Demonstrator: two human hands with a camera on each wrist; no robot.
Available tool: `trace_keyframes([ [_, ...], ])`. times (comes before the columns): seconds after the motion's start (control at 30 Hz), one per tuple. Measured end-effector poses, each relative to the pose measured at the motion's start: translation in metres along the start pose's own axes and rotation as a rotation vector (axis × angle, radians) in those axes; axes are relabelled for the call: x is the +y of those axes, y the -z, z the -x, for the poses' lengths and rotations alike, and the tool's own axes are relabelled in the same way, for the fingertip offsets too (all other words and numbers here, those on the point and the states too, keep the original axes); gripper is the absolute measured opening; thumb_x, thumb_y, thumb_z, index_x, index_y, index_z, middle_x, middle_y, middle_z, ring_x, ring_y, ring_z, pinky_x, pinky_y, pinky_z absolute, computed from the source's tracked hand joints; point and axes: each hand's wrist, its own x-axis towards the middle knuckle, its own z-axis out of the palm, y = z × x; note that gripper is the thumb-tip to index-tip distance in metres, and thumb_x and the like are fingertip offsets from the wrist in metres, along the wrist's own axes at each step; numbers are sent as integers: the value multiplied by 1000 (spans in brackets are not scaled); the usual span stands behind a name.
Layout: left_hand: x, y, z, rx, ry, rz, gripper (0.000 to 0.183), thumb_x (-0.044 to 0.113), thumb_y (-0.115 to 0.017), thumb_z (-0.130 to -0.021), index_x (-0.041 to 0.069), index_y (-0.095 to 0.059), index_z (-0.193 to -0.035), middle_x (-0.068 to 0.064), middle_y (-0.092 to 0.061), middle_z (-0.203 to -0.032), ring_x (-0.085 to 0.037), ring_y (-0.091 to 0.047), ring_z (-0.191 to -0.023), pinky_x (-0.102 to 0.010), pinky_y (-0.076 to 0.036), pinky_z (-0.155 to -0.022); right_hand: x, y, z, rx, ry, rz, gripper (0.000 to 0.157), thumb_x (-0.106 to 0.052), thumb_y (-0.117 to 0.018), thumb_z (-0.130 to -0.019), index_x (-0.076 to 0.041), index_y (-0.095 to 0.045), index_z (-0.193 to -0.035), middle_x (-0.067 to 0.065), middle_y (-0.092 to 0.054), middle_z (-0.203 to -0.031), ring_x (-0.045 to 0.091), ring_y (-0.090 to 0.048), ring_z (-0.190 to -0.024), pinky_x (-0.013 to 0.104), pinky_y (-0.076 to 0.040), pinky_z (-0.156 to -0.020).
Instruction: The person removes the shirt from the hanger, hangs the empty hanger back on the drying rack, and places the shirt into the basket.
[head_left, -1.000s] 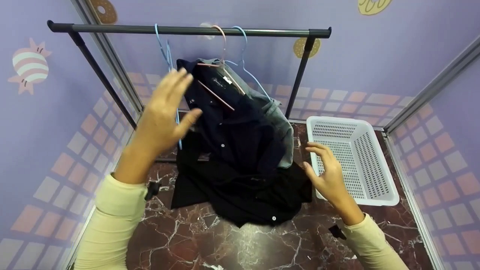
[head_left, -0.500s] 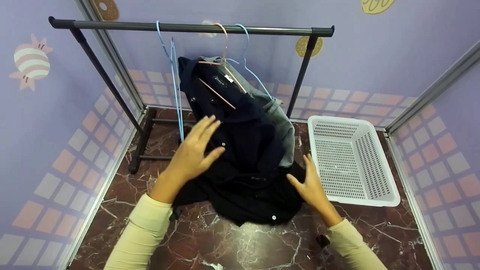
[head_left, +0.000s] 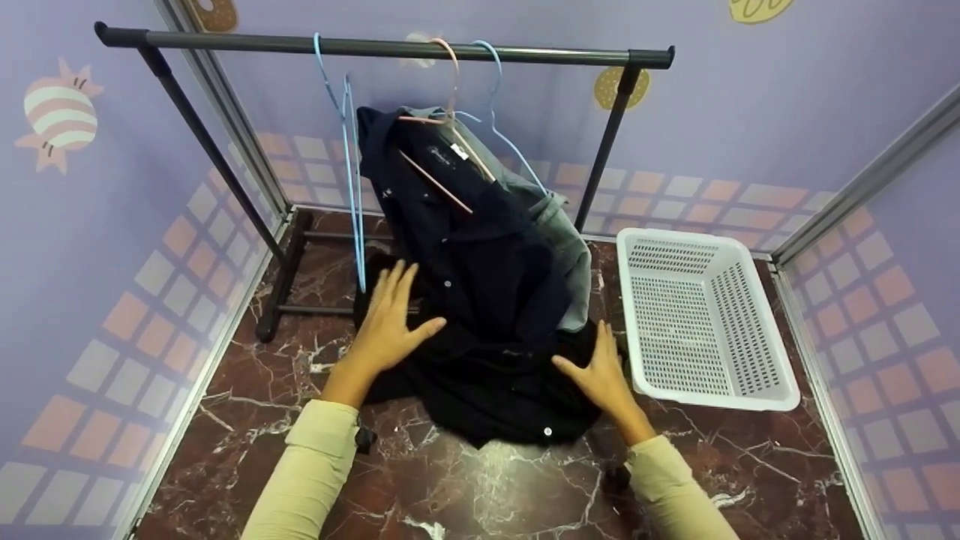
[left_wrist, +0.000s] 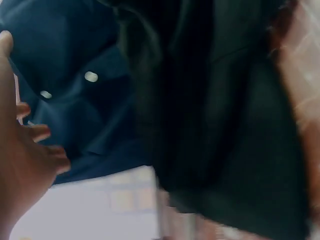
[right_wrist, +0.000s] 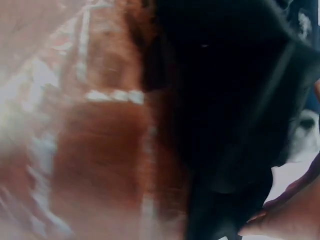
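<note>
A black buttoned garment (head_left: 495, 397) lies on the floor in the head view, below a navy shirt (head_left: 480, 255) on a pink hanger (head_left: 454, 79). My left hand (head_left: 386, 322) is at the left side of the black garment, fingers extended and thumb spread. On the other side, my right hand (head_left: 601, 373) is over the garment's right edge, its fingers straight too. Neither hand grips anything. In the left wrist view, the navy cloth (left_wrist: 90, 110) with pale buttons shows beyond the hand, beside the black cloth (left_wrist: 210, 120). The black garment (right_wrist: 225, 100) also fills the right wrist view's middle.
A dark clothes rack (head_left: 382, 46) spans the back. A blue hanger (head_left: 352, 172) hangs at its left, and another holds a light denim garment (head_left: 571, 247) behind the navy shirt. A white perforated basket (head_left: 634, 330) stands on the marbled floor (head_left: 495, 495) at right.
My left hand has come down from beside the blue hanger to the black garment. My right hand has moved left, away from the basket's edge, onto the garment's right side.
</note>
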Motion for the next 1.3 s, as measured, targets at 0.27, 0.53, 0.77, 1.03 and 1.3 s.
trace_keyframes([
  [0.27,-40,-17,-2,-85,240,-9,121,79,-66,-82,20,-4,-168,-18,7,-174,-55,12,-154,-70,0,-125,16,-22,9,-46,47,96,133,-53,-90,-72,14,-14,-158,40,-17,-163,60,-13,-152,74,-16,-121],
  [0.53,-69,-39,4,-143,321,-18,130,80,-73,-74,22,-3,-168,-24,9,-172,-60,9,-153,-77,-5,-121,26,-23,13,-46,179,142,131,-42,-94,-70,15,-16,-157,38,-22,-163,59,-19,-151,72,-18,-122],
  [0.77,-76,-55,8,-124,354,41,129,77,-77,-73,22,-9,-168,-26,0,-172,-56,7,-155,-76,-6,-122,23,-13,23,-16,70,-124,97,-42,-68,-97,-5,-11,-166,19,-17,-172,46,-24,-154,64,-21,-125],
  [1.03,-62,-70,15,-30,298,182,106,62,-79,-82,25,-24,-165,-26,-14,-170,-53,-4,-156,-80,-18,-116,17,-18,27,76,-21,-304,77,-35,-58,-105,-7,-18,-165,21,-28,-168,38,-27,-155,55,-21,-128],
  [1.3,-38,-91,27,95,250,365,78,43,-65,-99,18,-29,-164,-28,-24,-167,-46,-22,-156,-67,-21,-124,15,-19,28,102,-67,-557,71,-23,-55,-108,-6,-17,-165,21,-27,-169,36,-26,-157,51,-24,-128],
])
